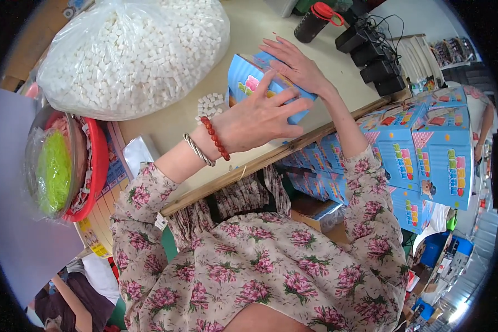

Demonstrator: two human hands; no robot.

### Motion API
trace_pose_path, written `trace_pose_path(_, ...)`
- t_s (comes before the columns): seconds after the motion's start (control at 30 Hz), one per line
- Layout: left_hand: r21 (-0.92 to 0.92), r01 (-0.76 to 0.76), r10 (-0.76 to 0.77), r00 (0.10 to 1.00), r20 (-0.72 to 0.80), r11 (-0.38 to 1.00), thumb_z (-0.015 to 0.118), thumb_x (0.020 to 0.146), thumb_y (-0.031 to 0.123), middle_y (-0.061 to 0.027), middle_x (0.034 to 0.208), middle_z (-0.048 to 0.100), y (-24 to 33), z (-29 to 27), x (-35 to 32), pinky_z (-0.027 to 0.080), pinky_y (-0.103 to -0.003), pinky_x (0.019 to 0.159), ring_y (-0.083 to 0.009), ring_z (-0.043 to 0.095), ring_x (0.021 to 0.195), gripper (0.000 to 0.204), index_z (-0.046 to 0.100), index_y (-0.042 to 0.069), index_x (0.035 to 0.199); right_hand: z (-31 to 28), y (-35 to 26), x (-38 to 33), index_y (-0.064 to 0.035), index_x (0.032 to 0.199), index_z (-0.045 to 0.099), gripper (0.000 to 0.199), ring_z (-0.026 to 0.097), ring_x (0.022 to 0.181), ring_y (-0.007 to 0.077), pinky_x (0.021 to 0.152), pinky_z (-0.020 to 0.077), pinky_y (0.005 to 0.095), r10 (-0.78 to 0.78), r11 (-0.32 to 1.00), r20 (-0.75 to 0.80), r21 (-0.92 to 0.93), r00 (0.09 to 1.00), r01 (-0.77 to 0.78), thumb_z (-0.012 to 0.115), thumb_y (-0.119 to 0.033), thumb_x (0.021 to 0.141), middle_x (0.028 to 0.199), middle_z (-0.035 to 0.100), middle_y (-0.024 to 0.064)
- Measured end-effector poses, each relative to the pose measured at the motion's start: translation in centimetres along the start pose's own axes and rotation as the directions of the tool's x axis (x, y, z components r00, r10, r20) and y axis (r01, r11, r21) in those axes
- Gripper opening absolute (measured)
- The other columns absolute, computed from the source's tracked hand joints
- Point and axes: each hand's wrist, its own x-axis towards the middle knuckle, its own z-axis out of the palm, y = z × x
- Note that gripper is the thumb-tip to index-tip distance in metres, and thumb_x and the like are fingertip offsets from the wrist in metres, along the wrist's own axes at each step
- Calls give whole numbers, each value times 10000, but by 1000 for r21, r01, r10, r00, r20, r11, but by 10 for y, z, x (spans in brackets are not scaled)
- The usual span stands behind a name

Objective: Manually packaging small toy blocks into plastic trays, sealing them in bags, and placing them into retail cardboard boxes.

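On the tabletop, a light blue cardboard box point(240, 77) with colourful print stands tilted between my two hands. My left hand point(268, 115) reaches across its near side, fingers spread and bent over the printed panel. From the other side, my right hand point(297, 67) lies over the top panel with its fingers stretched along it. Both hands grip the box; its underside and far side are hidden. Beside the box lies a small heap of white cube-like pieces point(210, 104). Behind it sits a big clear plastic bag point(133, 61) filled with similar white pieces.
At left is a red basin point(98, 180) beside a clear bag of bright green strands point(54, 171). A black bottle point(311, 26) with a red lid and black power adapters point(371, 55) stand far right. Blue boxes point(442, 155) are stacked right, beyond the wooden table edge point(249, 168).
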Motion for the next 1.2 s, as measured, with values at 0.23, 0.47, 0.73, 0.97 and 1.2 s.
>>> trace_pose_path(0.23, -59, -19, 20, 1000, 18, 998, 608, 699, 174, -23, 1142, 432, 2, -6, 3, 216, -630, 1026, -197, 403, 1154, 86, 647, 215, 764, 1, 2, -1, -261, 1328, 443, 469, 240, 1352, 253, 1040, 333, 440, 5, 1000, -1, 3, 1000, -5, 409, -472, 910, 1419, 368, -29)
trace_pose_path(0.47, 42, 15, -22, 985, 173, 999, 666, 653, 126, -37, 1241, 412, 6, -2, 5, 176, -609, 1064, -212, 357, 1231, 110, 643, 177, 748, 2, -1, 0, -264, 1333, 433, 467, 240, 1354, 250, 1031, 345, 437, 21, 999, -5, -26, 1000, -21, 414, -459, 909, 1429, 352, -38)
trace_pose_path(0.73, -49, 23, -30, 989, -142, 999, 678, 713, 208, -6, 1414, 336, 10, 31, -24, 148, -608, 1064, -243, 314, 1308, 636, 425, 312, 1288, -2, -6, -2, -265, 1350, 411, 483, 244, 1354, 240, 1030, 345, 435, 6, 999, 3, -48, 1000, -6, 413, -460, 908, 1433, 346, -29)
trace_pose_path(0.97, -169, 350, -375, 915, -149, 922, 604, 789, 385, -23, 1384, 369, 11, 57, -43, 112, -631, 1049, -238, 289, 1328, 637, 362, 224, 1355, -9, -19, -1, -180, 1357, 414, 482, 249, 1354, 249, 1068, 281, 384, 31, 997, 38, -66, 999, -29, 445, -357, 910, 1432, 348, 15)
trace_pose_path(1.2, -183, 491, -523, 819, -235, 852, 561, 806, 466, -52, 1385, 367, 31, 98, -47, 55, -629, 1056, -269, 225, 1353, 618, 390, 187, 1331, 2, -10, -4, -158, 1404, 320, 528, 229, 1355, 283, 1067, 275, 397, -92, 929, 24, -357, 995, 95, 427, -342, 921, 1450, 308, 57)
